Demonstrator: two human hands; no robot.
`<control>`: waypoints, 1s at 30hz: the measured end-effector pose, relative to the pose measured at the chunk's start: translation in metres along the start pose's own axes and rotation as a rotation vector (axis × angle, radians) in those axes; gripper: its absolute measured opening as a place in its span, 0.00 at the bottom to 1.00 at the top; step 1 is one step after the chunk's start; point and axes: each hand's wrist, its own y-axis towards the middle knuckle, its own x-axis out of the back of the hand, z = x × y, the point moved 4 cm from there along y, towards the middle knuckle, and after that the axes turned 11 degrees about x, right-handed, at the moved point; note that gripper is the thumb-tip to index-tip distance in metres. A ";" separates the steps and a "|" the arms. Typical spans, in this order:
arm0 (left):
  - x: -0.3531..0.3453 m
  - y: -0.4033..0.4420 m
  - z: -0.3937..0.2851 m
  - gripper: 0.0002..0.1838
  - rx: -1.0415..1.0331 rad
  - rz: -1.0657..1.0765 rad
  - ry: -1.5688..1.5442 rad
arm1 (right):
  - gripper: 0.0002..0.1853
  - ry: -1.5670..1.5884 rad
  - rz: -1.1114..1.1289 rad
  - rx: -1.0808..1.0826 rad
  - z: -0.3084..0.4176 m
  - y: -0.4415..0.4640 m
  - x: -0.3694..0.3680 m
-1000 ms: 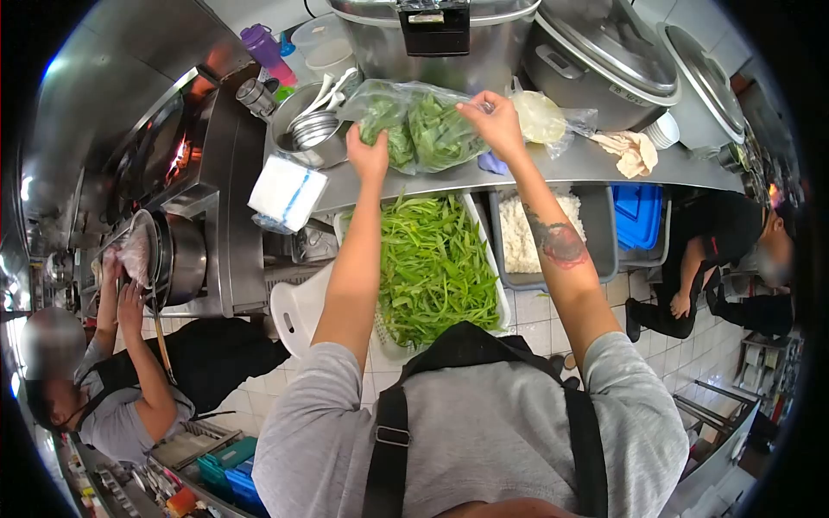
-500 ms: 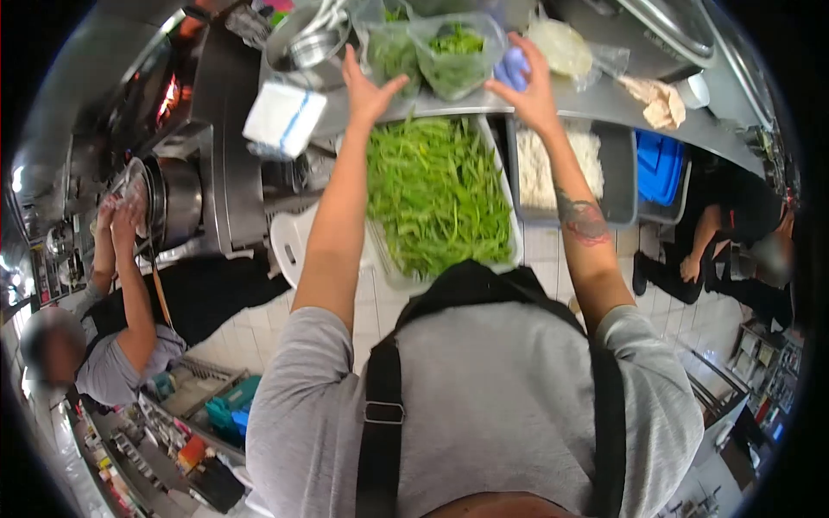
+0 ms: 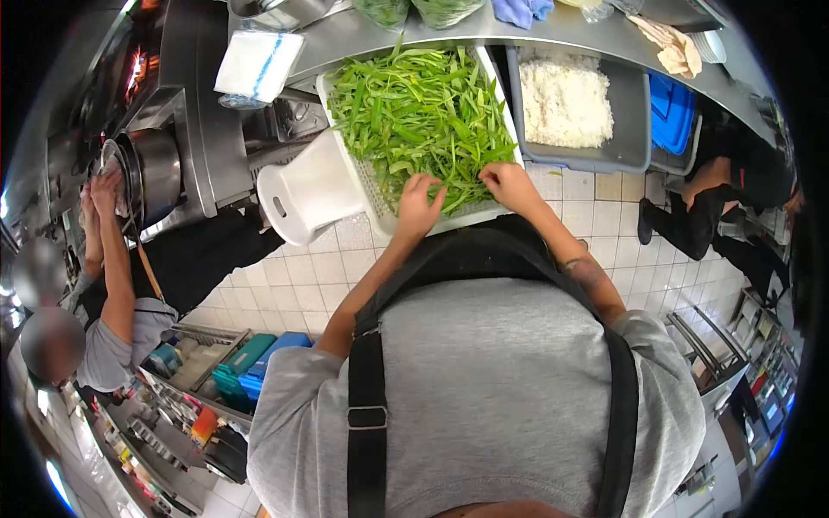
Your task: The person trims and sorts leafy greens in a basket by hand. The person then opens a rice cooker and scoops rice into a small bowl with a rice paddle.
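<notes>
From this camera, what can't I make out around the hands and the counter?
All in the head view:
Floor of the white basket: mostly covered by the greens.
What the left hand and right hand grip, if anything: fingers and greens overlap.
Tops of the bagged greens: cut off by the upper edge.
Metal bowl: cut off there too.
</notes>
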 end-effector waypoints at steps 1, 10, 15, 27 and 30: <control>-0.008 0.004 0.000 0.09 0.034 -0.007 -0.003 | 0.07 -0.006 0.064 -0.036 -0.001 0.003 -0.009; -0.012 0.099 -0.004 0.12 0.553 0.484 -0.392 | 0.15 0.736 -0.042 -0.264 0.006 0.033 -0.030; 0.062 0.078 -0.026 0.13 0.654 0.435 -0.787 | 0.13 0.348 0.012 -0.149 -0.014 0.016 -0.010; 0.101 -0.002 -0.001 0.10 0.714 -0.043 -1.354 | 0.11 -0.331 0.206 0.297 -0.034 -0.001 -0.036; 0.098 -0.022 0.002 0.09 0.691 -0.173 -1.392 | 0.08 -0.237 0.063 0.291 -0.012 0.008 -0.009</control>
